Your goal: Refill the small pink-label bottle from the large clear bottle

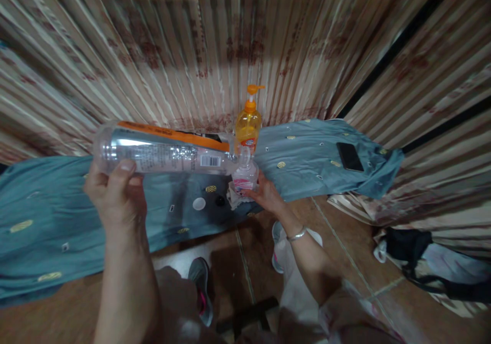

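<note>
Clear plastic, tipped nearly level: the large bottle (pixel 169 152) is clasped near its base by the thumb and fingers of the left hand (pixel 120 188), its mouth close to the neck of the small pink-labelled bottle (pixel 245 176), which the right hand (pixel 265 193) grips from the side, over a blue-green cloth (pixel 303 157); whether mouth and neck touch, I cannot tell remotely; I would hold the smaller one upright, align both, then raise the base gradually — a slow tilt should limit spills.
</note>
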Demonstrator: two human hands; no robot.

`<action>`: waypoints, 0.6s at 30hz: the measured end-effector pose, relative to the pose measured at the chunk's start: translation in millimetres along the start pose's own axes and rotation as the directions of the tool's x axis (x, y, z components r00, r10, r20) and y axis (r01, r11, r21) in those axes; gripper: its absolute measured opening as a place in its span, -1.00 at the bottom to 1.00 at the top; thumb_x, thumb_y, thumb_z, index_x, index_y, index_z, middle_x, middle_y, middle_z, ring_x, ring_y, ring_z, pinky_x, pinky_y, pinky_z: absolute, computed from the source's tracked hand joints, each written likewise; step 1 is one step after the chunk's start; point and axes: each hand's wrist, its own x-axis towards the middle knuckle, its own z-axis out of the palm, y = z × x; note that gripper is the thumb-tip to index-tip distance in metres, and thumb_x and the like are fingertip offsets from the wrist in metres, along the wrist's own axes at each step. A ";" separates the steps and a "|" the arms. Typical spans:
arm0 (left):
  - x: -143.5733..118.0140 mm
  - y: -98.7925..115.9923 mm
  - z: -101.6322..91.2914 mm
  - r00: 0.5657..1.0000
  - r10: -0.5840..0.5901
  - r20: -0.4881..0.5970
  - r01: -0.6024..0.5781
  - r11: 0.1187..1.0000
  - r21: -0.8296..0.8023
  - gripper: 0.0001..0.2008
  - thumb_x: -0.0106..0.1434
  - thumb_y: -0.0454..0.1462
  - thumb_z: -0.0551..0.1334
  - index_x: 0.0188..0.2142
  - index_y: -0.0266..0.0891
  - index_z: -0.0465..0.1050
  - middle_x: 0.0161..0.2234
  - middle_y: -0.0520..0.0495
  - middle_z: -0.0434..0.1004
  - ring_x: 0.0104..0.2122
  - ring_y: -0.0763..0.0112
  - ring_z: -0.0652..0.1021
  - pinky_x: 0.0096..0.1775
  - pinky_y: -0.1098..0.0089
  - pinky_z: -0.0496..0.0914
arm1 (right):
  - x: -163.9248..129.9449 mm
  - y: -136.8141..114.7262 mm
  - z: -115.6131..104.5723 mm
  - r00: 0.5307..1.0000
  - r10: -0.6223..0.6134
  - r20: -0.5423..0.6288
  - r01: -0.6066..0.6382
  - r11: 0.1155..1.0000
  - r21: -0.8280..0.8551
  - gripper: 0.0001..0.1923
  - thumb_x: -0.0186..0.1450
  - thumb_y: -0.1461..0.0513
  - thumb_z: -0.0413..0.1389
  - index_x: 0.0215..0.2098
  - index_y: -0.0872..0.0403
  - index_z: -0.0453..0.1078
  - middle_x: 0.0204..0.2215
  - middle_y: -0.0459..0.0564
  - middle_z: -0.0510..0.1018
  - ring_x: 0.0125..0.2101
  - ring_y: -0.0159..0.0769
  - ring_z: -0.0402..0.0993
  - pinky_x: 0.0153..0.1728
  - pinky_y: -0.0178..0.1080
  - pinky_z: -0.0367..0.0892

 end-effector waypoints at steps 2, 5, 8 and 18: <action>-0.1 0.1 -0.1 1.000 -0.001 0.002 0.001 1.000 0.004 -0.79 -0.24 -0.37 0.27 -0.49 -0.21 0.49 -0.51 0.05 0.46 -0.44 0.48 0.46 -0.30 0.37 0.38 | -0.2 -1.1 -0.4 1.000 -0.004 0.002 0.004 1.000 0.012 -0.39 0.14 0.11 0.18 0.08 0.18 0.13 -0.18 0.13 0.52 -0.22 -0.13 0.49 -0.22 -0.17 0.37; -0.8 0.6 0.5 1.000 0.002 0.014 -0.002 1.000 0.007 -0.84 -0.21 -0.37 0.27 -0.52 -0.23 0.48 -0.52 0.04 0.46 -0.42 0.47 0.47 -0.29 0.37 0.37 | -0.2 -1.3 -0.7 1.000 0.004 0.004 -0.004 1.000 0.019 -0.39 0.14 0.10 0.18 0.07 0.17 0.13 -0.18 0.13 0.52 -0.22 -0.12 0.49 -0.21 -0.16 0.37; -1.4 1.4 1.8 1.000 0.004 0.024 -0.004 1.000 0.006 -0.88 -0.21 -0.38 0.27 -0.57 -0.22 0.47 -0.53 0.04 0.46 -0.42 0.47 0.48 -0.27 0.36 0.38 | 0.1 0.7 -0.1 1.000 -0.004 0.006 0.004 1.000 0.014 -0.37 0.14 0.09 0.18 0.08 0.18 0.12 -0.17 0.13 0.52 -0.21 -0.10 0.49 -0.20 -0.14 0.37; -1.3 -0.2 1.5 0.999 0.012 0.035 -0.011 1.000 -0.023 -0.91 -0.19 -0.40 0.28 -0.58 -0.24 0.47 -0.50 0.01 0.49 -0.41 0.48 0.48 -0.27 0.37 0.36 | 0.2 6.0 2.1 0.999 -0.043 -0.003 0.044 0.999 0.025 -0.33 0.14 0.07 0.18 0.12 0.15 0.10 -0.13 0.11 0.51 -0.16 -0.10 0.48 -0.18 -0.16 0.37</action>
